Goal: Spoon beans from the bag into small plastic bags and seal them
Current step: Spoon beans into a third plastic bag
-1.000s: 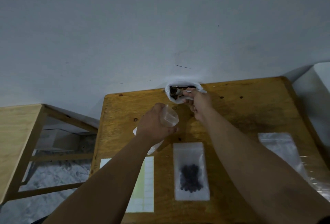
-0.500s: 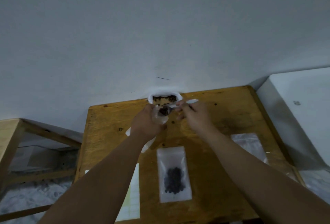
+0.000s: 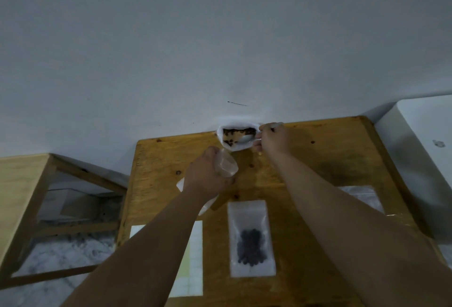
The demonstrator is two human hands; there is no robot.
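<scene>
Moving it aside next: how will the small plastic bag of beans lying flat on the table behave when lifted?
The filled small plastic bag looks thin and lies flat, so it will probably flop. Its beans are bunched at one end, which likely sags. Its seal is too unclear to judge; lifted mouth-down, beans might spill.

Grey wall (image 3: 220, 37); wooden table (image 3: 330, 160); second wooden table (image 3: 22, 184) left; dim light.

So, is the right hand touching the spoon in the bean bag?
Touching. The head view shows the right hand gripping the spoon by its handle, with the bowl inside the open bean bag.
</scene>
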